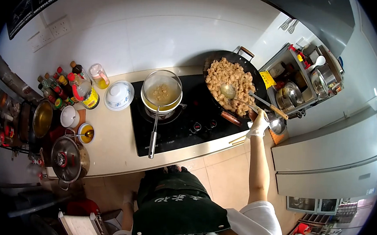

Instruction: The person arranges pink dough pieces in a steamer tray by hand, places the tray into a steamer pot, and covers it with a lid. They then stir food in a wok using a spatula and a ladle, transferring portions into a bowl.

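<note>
Here, my right arm stretches almost straight out to the wok (246, 67) of fried pieces on the right of the hob (188, 117). My gloved right hand (258, 123) curls at its near rim, just under the handle of the ladle (228, 91); whether it grips, I cannot tell. My left hand (128, 198) hangs low beside my apron (178, 204), too blurred to read.

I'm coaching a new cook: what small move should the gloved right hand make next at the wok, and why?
Probably dip the ladle under the fried pieces and turn them. Its bowl lies on top of the heap filling the wok, and the right hand looks closed on its handle at the wok's rim. The strainer beside it holds only a few.
</note>
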Action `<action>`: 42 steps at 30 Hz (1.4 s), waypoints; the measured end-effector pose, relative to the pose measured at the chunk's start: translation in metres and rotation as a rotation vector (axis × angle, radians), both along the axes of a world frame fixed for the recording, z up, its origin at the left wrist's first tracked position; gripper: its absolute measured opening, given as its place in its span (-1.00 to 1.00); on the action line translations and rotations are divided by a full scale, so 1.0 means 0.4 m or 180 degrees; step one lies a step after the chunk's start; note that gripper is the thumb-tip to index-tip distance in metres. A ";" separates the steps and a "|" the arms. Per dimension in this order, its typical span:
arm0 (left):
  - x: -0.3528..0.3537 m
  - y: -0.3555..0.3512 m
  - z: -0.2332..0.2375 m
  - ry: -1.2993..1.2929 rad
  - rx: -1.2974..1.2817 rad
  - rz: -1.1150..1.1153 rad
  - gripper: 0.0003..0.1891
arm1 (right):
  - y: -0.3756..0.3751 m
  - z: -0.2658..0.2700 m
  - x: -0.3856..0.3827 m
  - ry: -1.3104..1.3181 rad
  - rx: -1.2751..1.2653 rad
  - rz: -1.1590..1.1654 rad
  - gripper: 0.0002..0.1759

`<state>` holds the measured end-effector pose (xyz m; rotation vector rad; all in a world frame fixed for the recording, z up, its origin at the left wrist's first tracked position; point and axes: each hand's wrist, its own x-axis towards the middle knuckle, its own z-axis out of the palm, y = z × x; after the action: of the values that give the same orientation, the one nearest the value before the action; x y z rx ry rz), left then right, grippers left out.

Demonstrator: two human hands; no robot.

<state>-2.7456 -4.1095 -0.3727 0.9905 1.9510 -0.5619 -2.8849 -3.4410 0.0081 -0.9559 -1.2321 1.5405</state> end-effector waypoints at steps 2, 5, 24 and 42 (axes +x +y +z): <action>-0.001 -0.010 -0.007 -0.0095 0.0111 0.0376 -0.68 | 0.006 -0.019 0.013 0.0084 -0.0015 0.0143 -0.82; -0.002 -0.029 -0.027 -0.0287 0.0473 0.1421 -0.66 | 0.004 -0.026 0.020 0.0129 -0.0020 0.0155 -0.79; 0.006 -0.051 -0.011 -0.1939 0.2077 0.6925 -0.58 | -0.090 0.086 0.079 0.0098 0.0047 0.0132 -0.79; 0.044 0.022 0.095 -0.0053 -0.0051 0.1022 -0.76 | -0.202 0.217 -0.001 0.0163 0.0244 0.0680 -0.83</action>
<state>-2.7280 -4.1009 -0.3346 0.6502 2.0336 -0.3843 -2.8854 -3.5219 0.0949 -0.7497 -1.3819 1.6590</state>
